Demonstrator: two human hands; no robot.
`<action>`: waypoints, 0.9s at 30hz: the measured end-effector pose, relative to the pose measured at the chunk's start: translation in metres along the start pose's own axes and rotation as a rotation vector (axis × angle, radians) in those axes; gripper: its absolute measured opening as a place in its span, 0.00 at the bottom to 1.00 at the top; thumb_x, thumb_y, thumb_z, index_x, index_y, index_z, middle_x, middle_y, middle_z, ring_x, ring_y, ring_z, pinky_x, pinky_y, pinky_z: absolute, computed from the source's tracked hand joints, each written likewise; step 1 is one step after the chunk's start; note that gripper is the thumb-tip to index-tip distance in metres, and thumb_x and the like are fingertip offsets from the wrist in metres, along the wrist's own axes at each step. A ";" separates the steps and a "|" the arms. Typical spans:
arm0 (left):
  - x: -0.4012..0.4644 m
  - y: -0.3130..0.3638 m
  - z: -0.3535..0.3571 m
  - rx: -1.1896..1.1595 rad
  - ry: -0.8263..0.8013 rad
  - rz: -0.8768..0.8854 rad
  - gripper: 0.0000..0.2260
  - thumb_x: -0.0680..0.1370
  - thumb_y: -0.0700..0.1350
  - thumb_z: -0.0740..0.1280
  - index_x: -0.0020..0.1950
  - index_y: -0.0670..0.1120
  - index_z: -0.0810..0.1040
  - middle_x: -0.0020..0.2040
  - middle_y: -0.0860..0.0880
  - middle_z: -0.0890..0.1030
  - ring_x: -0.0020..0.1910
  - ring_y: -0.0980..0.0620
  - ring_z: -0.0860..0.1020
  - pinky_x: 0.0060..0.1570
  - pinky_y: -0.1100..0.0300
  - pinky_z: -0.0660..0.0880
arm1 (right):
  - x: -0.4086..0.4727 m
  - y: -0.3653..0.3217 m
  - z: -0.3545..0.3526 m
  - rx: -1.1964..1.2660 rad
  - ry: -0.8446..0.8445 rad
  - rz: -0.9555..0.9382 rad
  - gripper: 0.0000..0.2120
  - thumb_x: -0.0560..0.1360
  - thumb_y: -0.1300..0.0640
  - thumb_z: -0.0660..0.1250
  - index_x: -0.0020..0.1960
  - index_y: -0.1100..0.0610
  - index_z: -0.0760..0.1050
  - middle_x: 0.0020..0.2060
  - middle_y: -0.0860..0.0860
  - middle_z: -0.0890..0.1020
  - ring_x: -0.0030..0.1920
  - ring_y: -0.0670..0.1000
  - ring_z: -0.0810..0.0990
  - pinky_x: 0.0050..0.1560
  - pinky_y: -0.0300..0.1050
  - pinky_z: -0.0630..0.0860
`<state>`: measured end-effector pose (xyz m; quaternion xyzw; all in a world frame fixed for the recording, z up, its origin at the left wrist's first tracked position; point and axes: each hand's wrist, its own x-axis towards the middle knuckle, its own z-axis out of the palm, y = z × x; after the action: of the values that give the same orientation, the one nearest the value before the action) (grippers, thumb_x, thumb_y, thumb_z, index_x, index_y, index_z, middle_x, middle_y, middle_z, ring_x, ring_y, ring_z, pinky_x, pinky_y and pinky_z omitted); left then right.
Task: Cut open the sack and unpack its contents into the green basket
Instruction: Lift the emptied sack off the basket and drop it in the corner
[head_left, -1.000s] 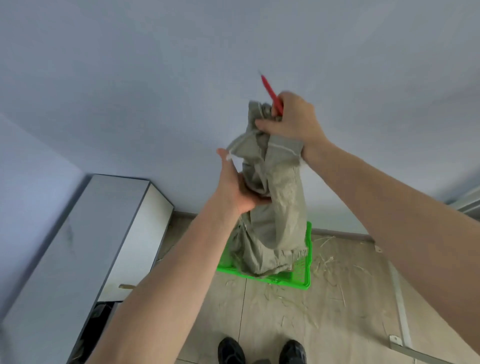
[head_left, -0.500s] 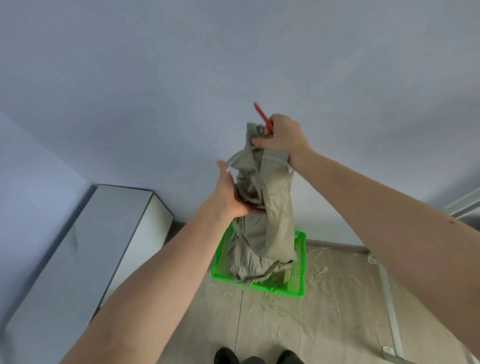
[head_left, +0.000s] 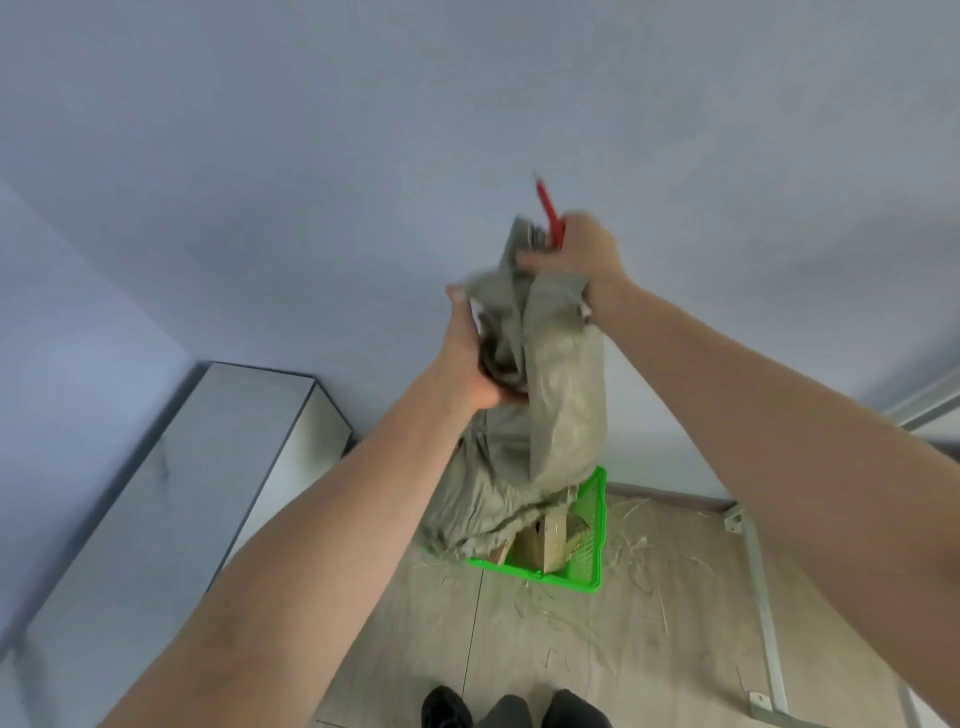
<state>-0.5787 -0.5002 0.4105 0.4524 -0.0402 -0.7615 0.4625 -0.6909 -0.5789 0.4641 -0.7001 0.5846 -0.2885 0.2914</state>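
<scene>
Sack dump in progress, centre frame. You've got the grey-green woven fabric sack (head_left: 550, 405) upended and lifted, its frayed cut mouth hanging over the left part of the bright green slatted plastic basket (head_left: 592, 551) on the pale wood-plank floor (head_left: 649, 639), lower centre-right.

Right hand (head_left: 576, 254), upper centre: fingers curled tight round the bunched top of the sack, and the same fist has the red-handled cutting tool (head_left: 549, 210) sticking up out of it. Left hand (head_left: 475, 358): fingers dug into a fold at mid-sack, gripping cloth. Hands and sack are motion-blurred.

Contents: tan wooden blocks (head_left: 545, 535) plus straw visible at the sack mouth, standing in the basket. Loose straw bits (head_left: 639, 525) already litter the floor round it.

Risks, my read:
- Sack mouth overhangs the basket's left rim, so anything dropping from that side likely lands on the floor, not inside. Shift sack twd frame right.
- Basket looks light; blocks falling near one edge could tip or skid it.
- Tool in the fist w/ the cloth: blade state can't be told from here. If exposed, a shake could nick you or the sack, or the tool slips out.
- Shaking throws more straw wide.
- Your dark shoes (head_left: 447, 709), bottom centre, are close below; a stray block could hit them.
</scene>
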 end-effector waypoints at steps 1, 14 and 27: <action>-0.001 -0.008 -0.005 0.030 0.030 -0.025 0.47 0.68 0.80 0.45 0.62 0.44 0.79 0.63 0.37 0.79 0.60 0.35 0.77 0.61 0.35 0.71 | -0.006 0.013 0.008 -0.030 -0.066 0.045 0.19 0.71 0.54 0.73 0.33 0.52 0.62 0.34 0.50 0.73 0.38 0.50 0.72 0.29 0.35 0.63; -0.052 -0.021 -0.019 0.576 0.149 0.247 0.44 0.64 0.76 0.64 0.73 0.54 0.68 0.80 0.45 0.57 0.76 0.46 0.62 0.73 0.44 0.63 | -0.017 0.000 0.001 0.062 -0.015 0.085 0.18 0.71 0.56 0.72 0.34 0.53 0.62 0.32 0.46 0.70 0.32 0.44 0.68 0.31 0.37 0.64; -0.038 0.001 -0.020 0.807 0.229 0.912 0.12 0.70 0.37 0.76 0.51 0.46 0.80 0.43 0.51 0.85 0.42 0.59 0.83 0.42 0.61 0.79 | -0.042 -0.031 -0.006 0.232 -0.083 0.108 0.22 0.72 0.37 0.67 0.36 0.54 0.66 0.29 0.49 0.73 0.28 0.50 0.72 0.29 0.43 0.69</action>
<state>-0.5575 -0.4649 0.4240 0.6077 -0.4644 -0.3584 0.5354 -0.6818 -0.5336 0.4882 -0.6405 0.5717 -0.3089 0.4093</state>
